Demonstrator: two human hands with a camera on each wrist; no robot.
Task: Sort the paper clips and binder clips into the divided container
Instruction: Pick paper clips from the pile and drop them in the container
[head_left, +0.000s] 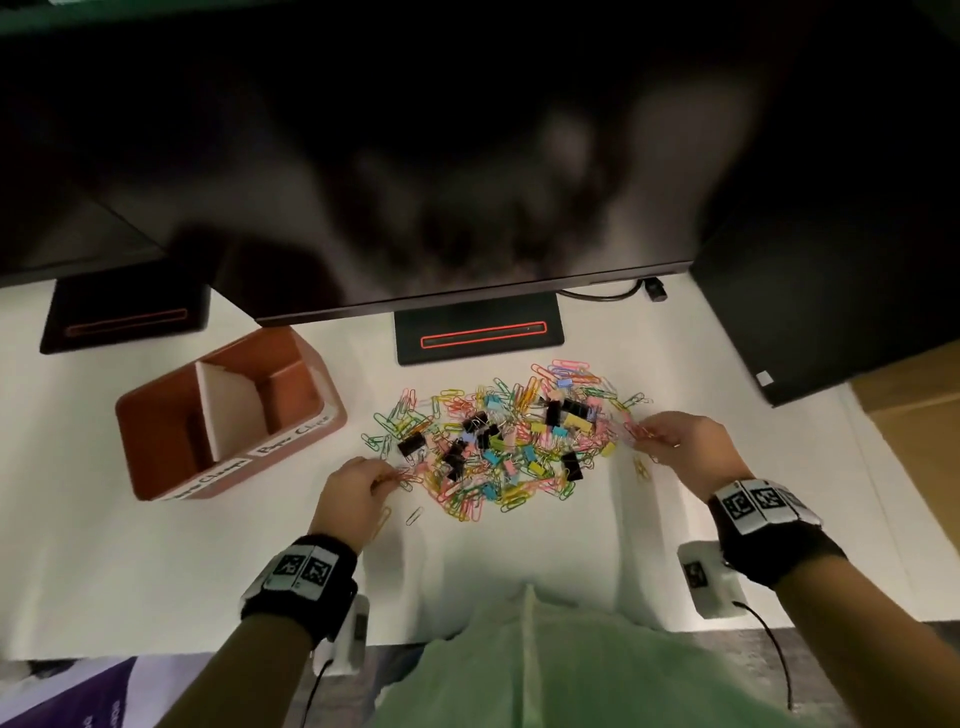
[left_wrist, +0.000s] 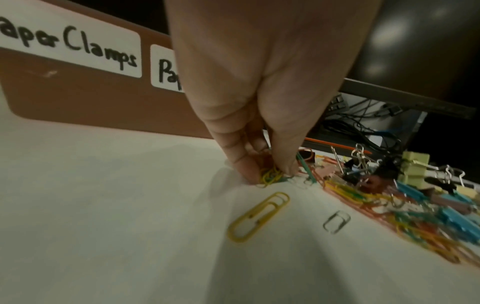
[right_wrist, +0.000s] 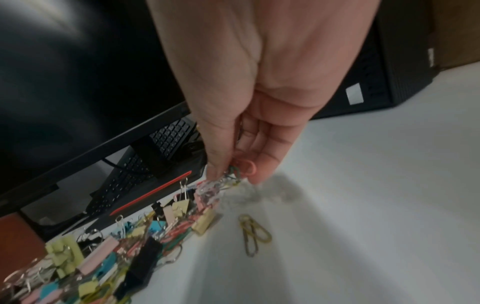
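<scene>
A heap of coloured paper clips and binder clips (head_left: 498, 441) lies on the white desk. My left hand (head_left: 353, 491) is at the heap's left edge, and its fingertips (left_wrist: 249, 174) pinch a small bunch of paper clips (left_wrist: 270, 175) on the desk. My right hand (head_left: 675, 441) is at the heap's right edge, pinching a cluster of paper clips (right_wrist: 228, 179) just above the desk. The brown divided container (head_left: 156, 415) stands left of the heap, both halves looking empty, with labels (left_wrist: 67, 39) on its near wall.
Loose clips lie near my hands: a yellow paper clip (left_wrist: 257, 216), a silver one (left_wrist: 336, 222), and yellow ones (right_wrist: 253, 232) by my right hand. A monitor stand (head_left: 478, 332) is behind the heap and a second stand (head_left: 124, 317) at far left. A black box (head_left: 831, 312) stands at right.
</scene>
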